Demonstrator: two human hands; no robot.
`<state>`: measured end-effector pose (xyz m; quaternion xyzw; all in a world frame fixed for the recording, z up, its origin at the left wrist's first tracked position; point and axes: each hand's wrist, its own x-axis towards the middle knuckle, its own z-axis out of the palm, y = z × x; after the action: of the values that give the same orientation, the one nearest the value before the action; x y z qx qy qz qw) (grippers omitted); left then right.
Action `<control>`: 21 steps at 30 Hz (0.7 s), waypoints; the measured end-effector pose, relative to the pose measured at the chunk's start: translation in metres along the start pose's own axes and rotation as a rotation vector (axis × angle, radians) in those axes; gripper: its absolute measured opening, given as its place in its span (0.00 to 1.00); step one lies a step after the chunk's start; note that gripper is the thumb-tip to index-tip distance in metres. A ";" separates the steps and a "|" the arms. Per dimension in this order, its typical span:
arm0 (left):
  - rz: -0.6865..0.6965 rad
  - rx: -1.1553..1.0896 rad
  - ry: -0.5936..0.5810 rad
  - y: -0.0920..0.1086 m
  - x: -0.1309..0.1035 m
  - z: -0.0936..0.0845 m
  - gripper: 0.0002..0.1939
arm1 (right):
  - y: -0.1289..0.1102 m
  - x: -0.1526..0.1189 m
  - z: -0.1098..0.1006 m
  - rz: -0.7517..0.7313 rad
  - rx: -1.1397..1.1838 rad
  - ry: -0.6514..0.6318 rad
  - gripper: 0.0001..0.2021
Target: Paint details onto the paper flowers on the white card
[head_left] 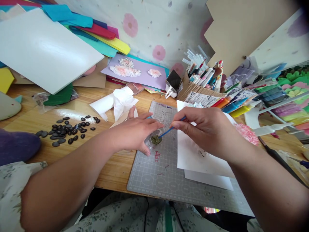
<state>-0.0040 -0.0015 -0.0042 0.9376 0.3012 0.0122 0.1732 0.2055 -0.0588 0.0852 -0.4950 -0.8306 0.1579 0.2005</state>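
Observation:
My right hand (202, 129) pinches a thin blue stick (167, 132), probably a small brush, its lower end down in a round well of dark green paint (156, 139). That well belongs to a small clear plastic palette (158, 131) lying on the grey cutting mat (154, 175). Around the palette's left side, my left hand (141, 130) grips it with the thumb at the near edge and the fingers at the far edge. Beneath my right hand lies a sheet of white paper (190, 158) with small dark marks.
Several dark pebbles (65, 129) lie on the wooden table left of my hands. Crumpled white tissue (123, 100) sits behind. A cardboard box of pens (198, 91) stands at the back. Paint tubes (238, 109) and a pink fluffy ball (246, 133) are at right.

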 end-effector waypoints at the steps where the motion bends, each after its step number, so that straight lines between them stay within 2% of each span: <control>1: -0.002 0.005 -0.006 0.000 0.000 0.000 0.51 | 0.000 0.000 0.000 -0.002 -0.003 -0.006 0.09; 6: 0.000 0.029 0.002 0.002 0.000 -0.002 0.51 | -0.001 0.002 -0.001 -0.008 0.017 0.048 0.08; 11: -0.007 0.021 -0.019 0.004 0.000 -0.003 0.49 | -0.002 0.002 -0.001 -0.010 0.012 -0.008 0.10; 16: 0.002 0.011 -0.005 0.003 0.000 -0.002 0.52 | -0.001 0.003 -0.001 -0.021 -0.032 0.044 0.10; 21: -0.008 0.001 -0.014 0.003 0.000 -0.002 0.53 | -0.003 0.003 -0.002 -0.011 -0.071 -0.015 0.10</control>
<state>-0.0025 -0.0030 -0.0019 0.9365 0.3039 0.0046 0.1752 0.2030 -0.0579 0.0889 -0.4959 -0.8399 0.1310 0.1776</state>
